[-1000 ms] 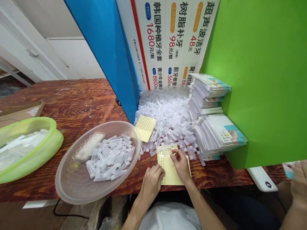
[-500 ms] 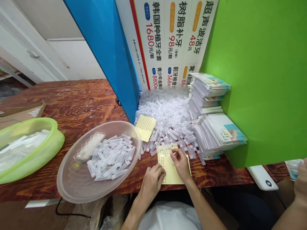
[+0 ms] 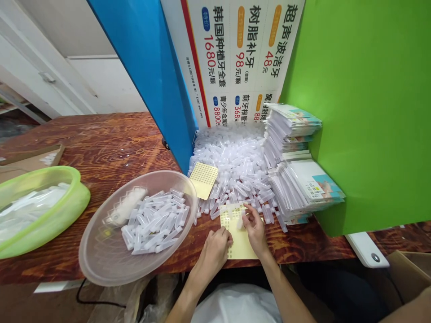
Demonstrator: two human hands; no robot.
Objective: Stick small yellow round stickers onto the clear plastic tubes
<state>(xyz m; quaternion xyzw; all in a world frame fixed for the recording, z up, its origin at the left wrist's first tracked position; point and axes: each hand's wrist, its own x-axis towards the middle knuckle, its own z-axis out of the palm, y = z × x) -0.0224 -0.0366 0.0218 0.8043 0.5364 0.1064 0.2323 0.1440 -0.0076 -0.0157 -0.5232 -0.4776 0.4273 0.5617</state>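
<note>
A pale yellow sheet of small round stickers point(image 3: 240, 244) lies at the table's front edge. My left hand point(image 3: 215, 246) is closed, its curled fingers pressed on the left edge of this sheet. Over the sheet's upper right part, my right hand point(image 3: 255, 231) pinches a small translucent plastic tube point(image 3: 241, 220) between thumb and fingers. Several more tubes rest across the sheet's top edge. Just beyond is a large heap of the same white translucent tubes point(image 3: 232, 157). A second sticker sheet point(image 3: 204, 180) lies on the heap's left side.
To the left stands an oval translucent basin point(image 3: 97, 251) with a pile of tubes. Farther left is a green basin point(image 3: 79, 197) with white pieces. Stacked printed cards point(image 3: 299, 179) lean by the green panel point(image 3: 370, 112); a blue panel point(image 3: 144, 67) borders the heap. A white device point(image 3: 367, 249) lies right.
My right hand has shifted slightly, and the tube in its fingers now shows more plainly. My left hand stays at the sheet's left edge. Another person's hand at the far right has left view.
</note>
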